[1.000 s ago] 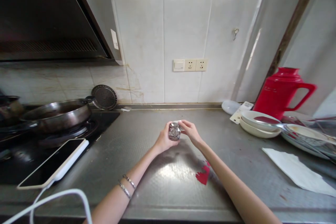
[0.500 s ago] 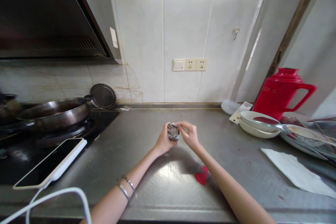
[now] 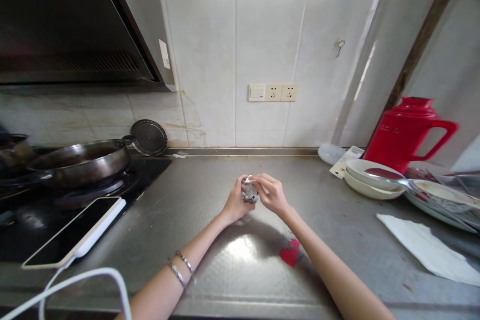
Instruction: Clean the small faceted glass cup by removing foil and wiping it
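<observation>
In the head view, my left hand [image 3: 237, 202] is wrapped around a small shiny silver-grey object [image 3: 250, 193], whose kind I cannot make out. It is held above the steel counter [image 3: 210, 170]. My right hand [image 3: 273, 192] is at its right side, fingertips pinched on a small white piece [image 3: 248, 179] at the object's top edge. Whether that piece is tissue or part of the object is too small to tell. On the counter below my right forearm lies a red heart-shaped piece [image 3: 291, 253], partly hidden by the arm.
To the left, a phone [image 3: 75, 232] with a white cable lies at the stove's edge, near a steel pan [image 3: 84, 160]. On the right are a red thermos jug [image 3: 403, 135], stacked bowls [image 3: 369, 190], a plate [image 3: 438, 210] and a white paper sheet [image 3: 427, 250].
Both hands keep the small object in nearly the same place. The white piece at my right fingertips shows more clearly, and more of the red heart is visible. The view has shifted slightly.
</observation>
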Demonstrator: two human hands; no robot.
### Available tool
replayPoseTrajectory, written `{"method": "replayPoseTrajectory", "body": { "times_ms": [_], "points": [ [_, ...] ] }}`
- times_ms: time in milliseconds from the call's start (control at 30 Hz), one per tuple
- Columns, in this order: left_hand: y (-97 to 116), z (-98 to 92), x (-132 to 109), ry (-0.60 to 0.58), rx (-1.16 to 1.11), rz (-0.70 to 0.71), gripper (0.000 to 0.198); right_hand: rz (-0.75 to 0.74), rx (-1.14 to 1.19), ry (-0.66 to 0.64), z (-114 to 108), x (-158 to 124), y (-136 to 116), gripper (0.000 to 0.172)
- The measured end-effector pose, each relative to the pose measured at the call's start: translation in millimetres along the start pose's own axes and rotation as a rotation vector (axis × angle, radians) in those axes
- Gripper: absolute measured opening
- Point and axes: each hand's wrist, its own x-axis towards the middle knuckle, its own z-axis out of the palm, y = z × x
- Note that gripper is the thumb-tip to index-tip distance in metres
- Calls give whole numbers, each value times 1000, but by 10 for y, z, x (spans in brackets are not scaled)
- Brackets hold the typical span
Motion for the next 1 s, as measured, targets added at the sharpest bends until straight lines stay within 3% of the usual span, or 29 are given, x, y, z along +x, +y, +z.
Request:
{"method": "replayPoseTrajectory", "body": {
  "times_ms": [233, 567, 667, 833, 1000],
  "points": [
    [7, 9, -21, -19, -7, -23, 80, 225, -17, 147, 88, 6, 89, 29],
    [-40, -11, 5, -1, -5, -6, 78, -3, -77, 44, 110, -38, 7, 26],
    [-8, -11, 1, -8, -35, -12, 77, 35, -77, 94, 130, -26, 7, 26],
    [51, -9, -11, -13, -40, 11, 81, 257, -89, 232, 123, 3, 40, 33],
    [62, -12, 12, 4, -84, 15, 79, 167, -44, 219, 101, -3, -10, 26]
  ]
}}
